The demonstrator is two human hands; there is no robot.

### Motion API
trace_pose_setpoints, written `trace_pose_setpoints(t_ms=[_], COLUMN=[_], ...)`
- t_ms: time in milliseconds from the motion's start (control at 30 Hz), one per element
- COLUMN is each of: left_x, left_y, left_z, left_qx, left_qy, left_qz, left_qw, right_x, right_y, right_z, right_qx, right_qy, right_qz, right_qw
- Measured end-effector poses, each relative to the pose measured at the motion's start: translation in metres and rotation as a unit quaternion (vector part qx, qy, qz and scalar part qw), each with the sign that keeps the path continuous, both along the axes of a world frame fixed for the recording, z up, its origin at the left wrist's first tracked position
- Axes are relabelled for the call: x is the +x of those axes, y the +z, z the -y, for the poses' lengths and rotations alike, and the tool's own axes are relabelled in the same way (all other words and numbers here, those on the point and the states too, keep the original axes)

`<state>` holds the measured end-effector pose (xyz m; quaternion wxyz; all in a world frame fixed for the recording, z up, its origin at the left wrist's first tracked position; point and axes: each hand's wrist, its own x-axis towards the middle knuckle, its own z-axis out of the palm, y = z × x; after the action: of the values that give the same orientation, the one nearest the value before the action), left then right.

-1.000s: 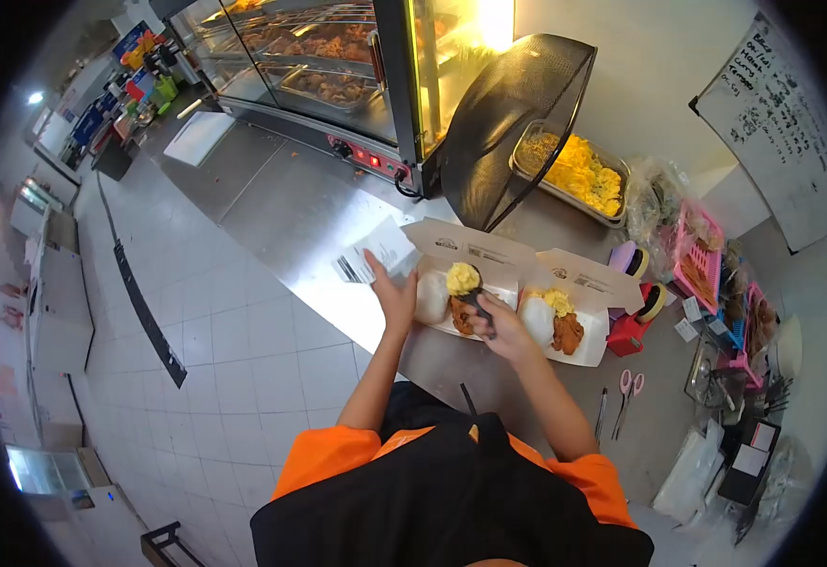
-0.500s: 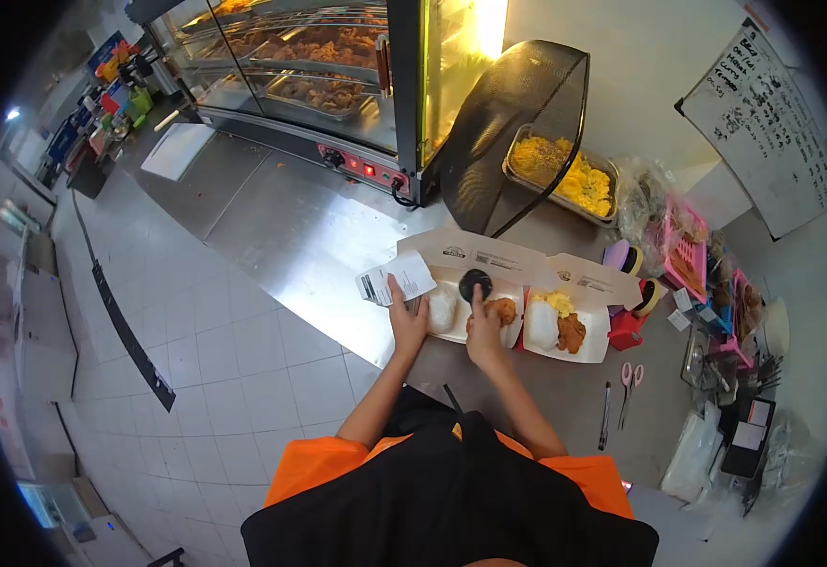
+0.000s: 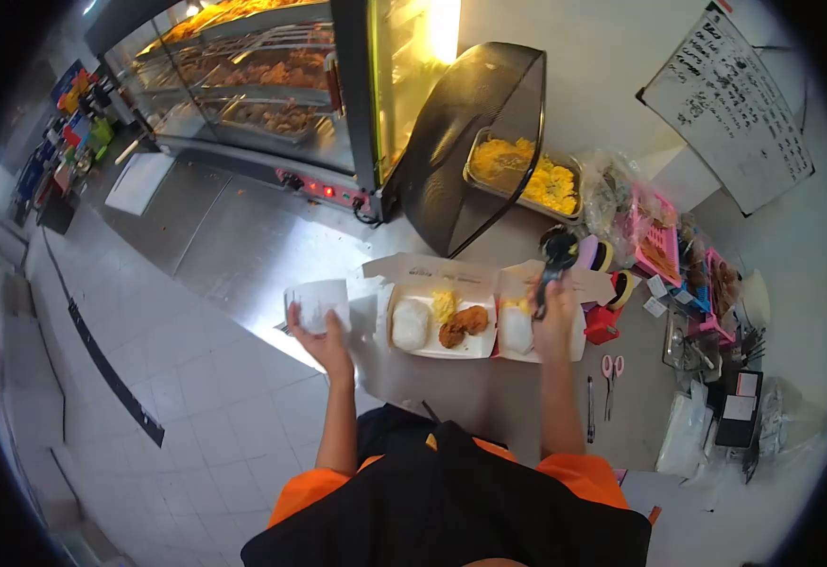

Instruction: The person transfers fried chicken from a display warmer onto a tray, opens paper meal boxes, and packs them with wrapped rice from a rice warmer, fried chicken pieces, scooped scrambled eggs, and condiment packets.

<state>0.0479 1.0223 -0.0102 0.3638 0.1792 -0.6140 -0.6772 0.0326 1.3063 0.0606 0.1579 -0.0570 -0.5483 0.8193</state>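
Observation:
My left hand [image 3: 327,346] holds a printed white paper [image 3: 317,304] left of the meal boxes. My right hand [image 3: 553,307] is closed on the handle of a black scoop [image 3: 559,255], above the right-hand box. In the open left box [image 3: 475,274] lie a white rice mound [image 3: 412,324], yellow scrambled egg [image 3: 444,304] and fried chicken [image 3: 464,326]. The right box [image 3: 579,346] is open too, with rice [image 3: 517,331] and some egg showing; my right hand and forearm hide the rest of its contents.
Behind the boxes stand a lit food warmer [image 3: 243,104], a black mesh cover [image 3: 470,123] and a metal tray of egg [image 3: 551,184]. To the right are a red dispenser [image 3: 602,325], pink baskets [image 3: 656,236], scissors [image 3: 612,378] and a pen [image 3: 590,408].
The scoop has moved right and up, away from the left box, where egg now shows beside the chicken. My left hand has moved left with the paper.

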Motion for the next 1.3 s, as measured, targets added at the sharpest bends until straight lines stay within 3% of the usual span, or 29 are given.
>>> trace_pose_setpoints(t_ms=[67,200,300,367,400,500,567,633,733,833,900,933,1033,1133,1200,1300], left_x=[0.007,0.016,0.02,0.026,0.03,0.044,0.055,0.064,0.075,0.075,0.068,0.065,0.068,0.067,0.074,0.073], left_y=[0.026,0.05,0.034,0.005,0.001,0.001,-0.018,-0.023,-0.021,0.007,0.048,0.062,0.06,0.06,0.027,0.027], left_z=[-0.007,-0.021,-0.024,-0.015,-0.013,-0.014,0.003,0.01,0.01,-0.013,-0.058,-0.069,-0.078,-0.084,-0.048,-0.055], left_qx=[0.063,0.018,0.02,-0.055,-0.061,-0.057,-0.188,-0.224,-0.247,-0.258,-0.248,-0.189,-0.29,-0.263,-0.318,-0.365], left_qy=[-0.041,-0.055,-0.029,0.015,0.037,0.108,0.174,0.225,0.271,0.316,0.325,0.325,0.348,0.337,0.298,0.281], left_qz=[-0.037,-0.014,0.0,0.027,0.032,0.046,0.1,0.141,0.171,0.193,0.219,0.223,0.186,0.167,0.128,0.138], left_qw=[0.996,0.998,0.999,0.998,0.997,0.991,0.962,0.938,0.915,0.893,0.886,0.899,0.872,0.889,0.891,0.877], right_x=[-0.036,-0.14,-0.21,-0.254,-0.288,-0.259,-0.259,-0.265,-0.264,-0.286,-0.311,-0.323,-0.341,-0.349,-0.338,-0.326], right_y=[0.021,0.019,-0.013,-0.051,-0.102,-0.053,-0.071,-0.118,-0.136,-0.128,-0.125,-0.121,-0.11,-0.099,-0.092,-0.096], right_z=[-0.054,-0.138,-0.174,-0.202,-0.225,-0.254,-0.306,-0.37,-0.401,-0.4,-0.396,-0.396,-0.399,-0.408,-0.409,-0.416], right_qx=[0.069,0.162,0.189,0.327,0.443,0.411,0.488,0.532,0.492,0.562,0.594,0.608,0.594,0.598,0.571,0.468], right_qy=[0.02,0.072,0.078,0.005,-0.216,-0.346,-0.402,-0.297,-0.214,-0.284,-0.32,-0.339,-0.218,-0.211,-0.186,-0.176], right_qz=[0.029,0.126,0.19,0.261,0.103,0.058,0.065,0.141,0.15,-0.04,-0.098,-0.127,0.047,0.083,0.076,0.039], right_qw=[0.997,0.976,0.96,0.908,0.864,0.842,0.772,0.78,0.83,0.776,0.731,0.706,0.773,0.768,0.796,0.865])
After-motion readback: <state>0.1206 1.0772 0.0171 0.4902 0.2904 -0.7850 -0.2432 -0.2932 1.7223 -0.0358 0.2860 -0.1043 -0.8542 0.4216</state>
